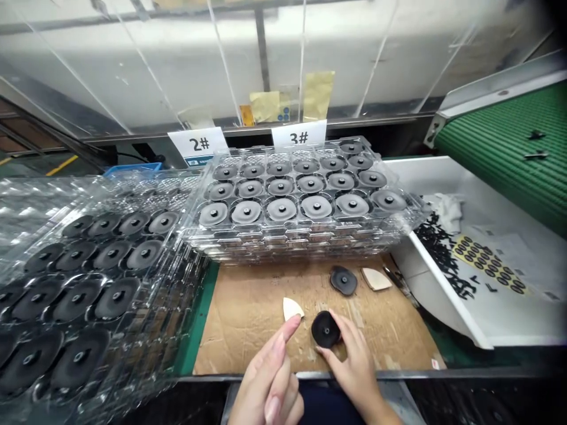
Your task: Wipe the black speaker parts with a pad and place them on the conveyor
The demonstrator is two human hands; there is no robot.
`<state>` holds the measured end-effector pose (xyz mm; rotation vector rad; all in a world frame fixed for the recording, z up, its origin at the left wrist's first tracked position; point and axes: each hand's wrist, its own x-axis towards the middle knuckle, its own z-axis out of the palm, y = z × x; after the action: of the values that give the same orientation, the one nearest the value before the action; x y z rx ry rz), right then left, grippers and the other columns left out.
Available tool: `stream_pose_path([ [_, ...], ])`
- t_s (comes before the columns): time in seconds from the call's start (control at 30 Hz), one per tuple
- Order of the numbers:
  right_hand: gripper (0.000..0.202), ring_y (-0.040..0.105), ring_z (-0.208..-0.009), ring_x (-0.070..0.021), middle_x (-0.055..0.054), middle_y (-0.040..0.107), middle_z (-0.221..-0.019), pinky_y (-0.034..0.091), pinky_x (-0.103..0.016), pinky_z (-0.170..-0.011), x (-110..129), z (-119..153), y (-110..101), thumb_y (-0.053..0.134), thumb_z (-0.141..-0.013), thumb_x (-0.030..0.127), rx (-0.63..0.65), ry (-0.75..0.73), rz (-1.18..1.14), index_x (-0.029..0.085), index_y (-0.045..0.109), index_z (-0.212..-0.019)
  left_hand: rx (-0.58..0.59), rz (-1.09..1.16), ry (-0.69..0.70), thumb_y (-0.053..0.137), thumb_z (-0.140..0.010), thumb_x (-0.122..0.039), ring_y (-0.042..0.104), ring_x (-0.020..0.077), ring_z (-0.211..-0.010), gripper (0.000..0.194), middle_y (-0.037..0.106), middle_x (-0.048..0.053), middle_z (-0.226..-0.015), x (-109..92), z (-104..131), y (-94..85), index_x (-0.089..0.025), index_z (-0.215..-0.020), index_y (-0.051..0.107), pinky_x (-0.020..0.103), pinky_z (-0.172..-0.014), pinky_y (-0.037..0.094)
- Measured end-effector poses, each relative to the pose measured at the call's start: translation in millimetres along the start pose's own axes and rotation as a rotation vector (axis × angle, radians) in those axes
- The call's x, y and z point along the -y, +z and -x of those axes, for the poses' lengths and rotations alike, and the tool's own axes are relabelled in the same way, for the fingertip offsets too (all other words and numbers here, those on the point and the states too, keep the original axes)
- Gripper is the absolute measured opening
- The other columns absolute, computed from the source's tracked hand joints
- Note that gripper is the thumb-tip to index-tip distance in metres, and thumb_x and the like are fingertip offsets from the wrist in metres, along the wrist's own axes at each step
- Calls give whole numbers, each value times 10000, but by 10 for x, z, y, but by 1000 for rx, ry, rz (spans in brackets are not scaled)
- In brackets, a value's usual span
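Observation:
My right hand (352,360) grips a round black rubbery cup-like part (326,329) by its rim, between thumb and fingers, with its small central hub facing up. To its left, my left hand (271,381) has the thumb pressed against a pointing index finger and the other fingers curled. Whether anything small is pinched there I cannot make out. The index fingertip overlaps the corner of a cream wedge-shaped pad (291,308); contact is unclear. Beyond my hands, a dark rounded disc (343,280) with a central stud lies on the cardboard sheet (248,319), beside another cream wedge-shaped pad (375,279).
Stacked clear trays (283,227) of dark discs stand behind the cardboard, with more trays (146,277) on the left. At right, a white bin (443,313) holds small black pieces (436,254) and a yellow label sheet (489,262). A green conveyor belt (514,136) runs behind it.

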<state>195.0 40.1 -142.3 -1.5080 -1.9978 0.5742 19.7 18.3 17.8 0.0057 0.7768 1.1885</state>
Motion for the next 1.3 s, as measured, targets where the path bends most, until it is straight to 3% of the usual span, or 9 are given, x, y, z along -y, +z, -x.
stream_pose_path([
  [0.1, 557, 537, -1068, -302, -99, 555, -1195, 455, -447, -880, 17, 1, -4, 596, -775, 318, 7, -17, 26, 245, 390, -1288, -26, -10, -27, 620, -761, -368, 142, -6, -267, 257, 351, -106, -388, 18, -99, 2, -193, -940, 678, 137, -294, 147],
  [0.17, 552, 538, -1056, -296, -101, 555, -1192, 453, -444, -870, 13, 7, 5, 591, -783, 318, 12, -26, 42, 239, 390, -1291, -32, -17, -9, 666, -720, -353, 171, -40, -261, 181, 534, -77, -540, 27, -147, -7, -211, -833, 678, 126, -290, 135],
  [0.23, 550, 534, -1053, -290, -105, 553, -1189, 448, -441, -866, 0, 13, 18, 585, -791, 321, 10, -30, 53, 221, 388, -1296, -28, -16, 21, 698, -696, -309, 196, -63, -281, 130, 604, -54, -684, 27, -173, -20, -188, -717, 655, 111, -305, 151],
  [0.47, 549, 515, -1058, -274, -100, 542, -1184, 428, -421, -872, -23, 24, 35, 573, -810, 326, 13, -43, 68, 204, 382, -1311, 30, -28, 26, 659, -746, -261, 169, -57, -318, 144, 520, -54, -616, -8, -190, -77, -141, -670, 632, 111, -333, 172],
  [0.77, 557, 500, -1059, -275, -108, 529, -1177, 421, -416, -866, -27, 16, 35, 565, -820, 315, 25, -59, 102, 198, 353, -1322, 149, 6, 47, 666, -740, -218, 187, -55, -330, 93, 523, -57, -638, -10, -216, -62, -162, -697, 607, 111, -353, 176],
  [1.3, 567, 489, -1070, -265, -108, 522, -1189, 416, -417, -884, -4, 22, 23, 571, -815, 314, 11, -72, 125, 191, 351, -1323, 127, 38, -3, 708, -698, -199, 207, -50, -334, 106, 566, -34, -631, 5, -218, -63, -149, -681, 616, 127, -374, 174],
])
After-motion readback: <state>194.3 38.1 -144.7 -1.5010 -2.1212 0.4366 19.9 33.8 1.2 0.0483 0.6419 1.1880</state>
